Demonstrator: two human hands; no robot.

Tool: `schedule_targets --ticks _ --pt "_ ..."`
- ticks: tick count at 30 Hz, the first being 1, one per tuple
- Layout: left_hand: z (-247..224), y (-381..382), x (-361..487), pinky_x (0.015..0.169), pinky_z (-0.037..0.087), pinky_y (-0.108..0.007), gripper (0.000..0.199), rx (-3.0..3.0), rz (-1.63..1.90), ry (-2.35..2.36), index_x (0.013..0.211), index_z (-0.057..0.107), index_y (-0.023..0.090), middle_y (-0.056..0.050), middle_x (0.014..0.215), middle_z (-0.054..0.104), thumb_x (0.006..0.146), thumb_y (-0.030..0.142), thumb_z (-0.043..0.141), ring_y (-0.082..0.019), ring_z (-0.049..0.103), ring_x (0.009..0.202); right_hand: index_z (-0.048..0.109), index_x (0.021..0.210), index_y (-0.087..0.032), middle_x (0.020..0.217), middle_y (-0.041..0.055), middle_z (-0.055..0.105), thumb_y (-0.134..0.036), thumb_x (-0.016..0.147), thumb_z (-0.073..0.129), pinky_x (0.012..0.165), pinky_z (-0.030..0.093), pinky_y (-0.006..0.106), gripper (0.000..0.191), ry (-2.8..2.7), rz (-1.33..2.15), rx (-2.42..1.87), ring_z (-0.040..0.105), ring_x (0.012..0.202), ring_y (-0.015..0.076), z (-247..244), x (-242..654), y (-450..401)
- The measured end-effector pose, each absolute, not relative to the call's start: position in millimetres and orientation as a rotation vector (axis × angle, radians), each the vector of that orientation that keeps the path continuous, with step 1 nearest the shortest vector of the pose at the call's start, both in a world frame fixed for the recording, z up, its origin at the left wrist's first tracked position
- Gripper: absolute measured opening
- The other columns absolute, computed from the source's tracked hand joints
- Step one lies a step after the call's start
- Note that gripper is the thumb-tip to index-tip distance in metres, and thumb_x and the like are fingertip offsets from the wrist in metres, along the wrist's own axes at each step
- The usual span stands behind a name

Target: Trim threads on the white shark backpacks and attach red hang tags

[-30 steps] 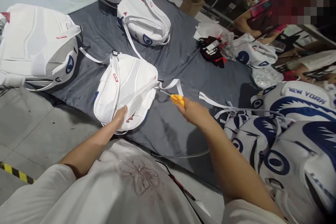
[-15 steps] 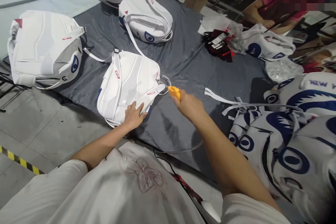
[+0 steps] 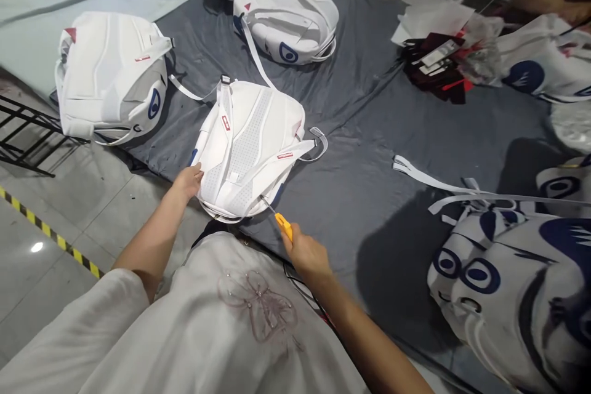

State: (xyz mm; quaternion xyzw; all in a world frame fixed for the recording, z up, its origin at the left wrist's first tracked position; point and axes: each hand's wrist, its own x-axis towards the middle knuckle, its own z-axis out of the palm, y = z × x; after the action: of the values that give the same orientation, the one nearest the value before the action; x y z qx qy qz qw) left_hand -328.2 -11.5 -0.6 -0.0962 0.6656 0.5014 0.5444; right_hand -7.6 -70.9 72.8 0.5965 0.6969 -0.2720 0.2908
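A white backpack (image 3: 256, 114) lies back-side up on the grey cloth in front of me, its two shoulder straps with red labels facing upward. My left hand (image 3: 187, 181) is closed on its lower left edge, with the finger undersides hidden. In my right hand (image 3: 307, 252) is a yellow tool (image 3: 284, 228) with a thin metal tip, held closed in the fingers. That tip points at the lower right part of the backpack, by the base of a strap; whether it touches cannot be seen.
Another white backpack (image 3: 111, 77) stands at the left, and two more sit at the back, one a backpack (image 3: 286, 15) with a blue eye. Several blue-patterned white bags (image 3: 503, 258) are piled at right. Dark red tags (image 3: 438, 68) lie behind on the grey cloth (image 3: 360, 129).
My left hand has gone from the backpack's top surface to its lower left edge. My right hand has brought the yellow tool from the strap's end down and left. The view has shifted.
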Motion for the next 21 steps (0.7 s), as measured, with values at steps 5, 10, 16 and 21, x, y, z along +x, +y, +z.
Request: schedule_targets --ticks 5,10,16,21 --pt "-1.6 -16.8 -318.6 0.072 0.057 -0.031 0.017 -0.244 1.111 1.381 0.082 0.058 0.012 -0.008 0.077 0.060 0.090 0.025 0.053 -0.018 0.064 0.074 0.049 0.114 -0.018 0.090 0.0114 0.071 -0.040 0.102 0.033 0.063 0.042 0.028 0.030 1.940 -0.733 1.580 0.070 0.083 0.0243 52.3 -27.2 -68.5" --pt "-11.1 -23.3 -300.3 0.085 0.056 -0.040 0.025 -0.171 1.106 1.059 0.088 0.062 0.011 -0.011 0.083 0.068 0.092 0.033 0.050 -0.024 0.068 0.085 0.047 0.118 -0.019 0.094 0.0102 0.071 -0.041 0.102 0.033 0.064 0.041 0.027 0.031 1.995 -0.749 1.600 0.069 0.086 0.0236 33.9 -51.1 -58.5" --pt "-26.0 -20.0 -284.7 0.100 0.046 -0.047 0.055 -0.039 1.035 0.829 0.128 0.054 0.011 -0.016 0.105 0.071 0.093 0.051 0.044 -0.030 0.065 0.108 0.045 0.121 -0.019 0.094 0.0116 0.071 -0.043 0.102 0.032 0.064 0.040 0.028 0.034 1.862 -0.703 1.632 0.069 0.085 0.0242 37.1 -14.4 -59.9" --pt "-41.3 -17.3 -277.5 0.103 0.043 -0.050 0.070 -0.084 0.970 0.763 0.131 0.052 0.008 -0.018 0.107 0.071 0.091 0.063 0.037 -0.033 0.062 0.115 0.045 0.119 -0.016 0.088 0.0116 0.070 -0.042 0.102 0.025 0.062 0.041 0.029 0.037 1.704 -0.546 1.805 0.069 0.082 0.0242 42.6 8.2 -56.8"
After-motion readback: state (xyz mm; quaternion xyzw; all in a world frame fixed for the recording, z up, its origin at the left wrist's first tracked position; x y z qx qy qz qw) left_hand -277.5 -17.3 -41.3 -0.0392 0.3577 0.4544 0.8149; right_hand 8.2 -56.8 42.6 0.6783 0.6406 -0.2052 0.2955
